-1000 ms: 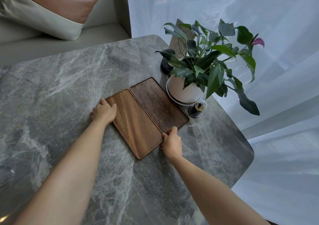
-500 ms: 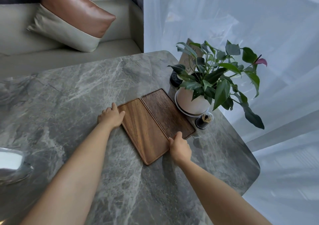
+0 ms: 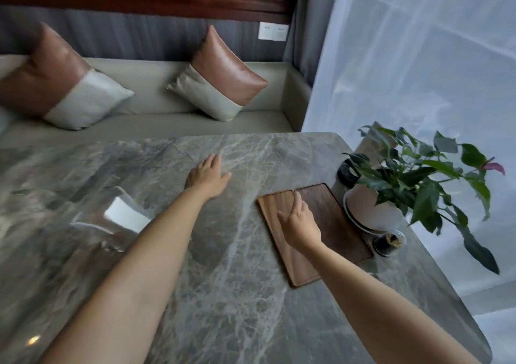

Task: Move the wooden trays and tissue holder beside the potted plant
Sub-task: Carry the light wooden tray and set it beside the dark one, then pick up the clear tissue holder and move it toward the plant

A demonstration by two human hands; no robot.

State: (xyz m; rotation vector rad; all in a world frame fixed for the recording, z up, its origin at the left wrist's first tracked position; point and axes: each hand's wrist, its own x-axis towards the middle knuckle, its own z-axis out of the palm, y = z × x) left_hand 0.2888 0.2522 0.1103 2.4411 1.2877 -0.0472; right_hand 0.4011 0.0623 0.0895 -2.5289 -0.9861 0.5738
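Observation:
Two wooden trays lie side by side on the marble table (image 3: 229, 294): a lighter tray (image 3: 279, 212) on the left and a darker tray (image 3: 332, 218) right of it, next to the white pot of the potted plant (image 3: 371, 210). My right hand (image 3: 300, 224) hovers over the seam between them, fingers apart, holding nothing. My left hand (image 3: 208, 178) is open and flat over bare table, well left of the trays. A shiny tissue holder (image 3: 122, 212) with white tissue stands at the left, blurred.
A small dark jar of toothpicks (image 3: 389, 242) sits in front of the pot, a black round object (image 3: 346, 172) behind it. A sofa with two cushions (image 3: 220, 84) runs along the far table edge. A sheer curtain (image 3: 418, 70) hangs on the right.
Both hands have let go of the trays' edges. The left hand moved away to the left, the right hand rose over the trays. The view swung up and left, revealing the tissue holder.

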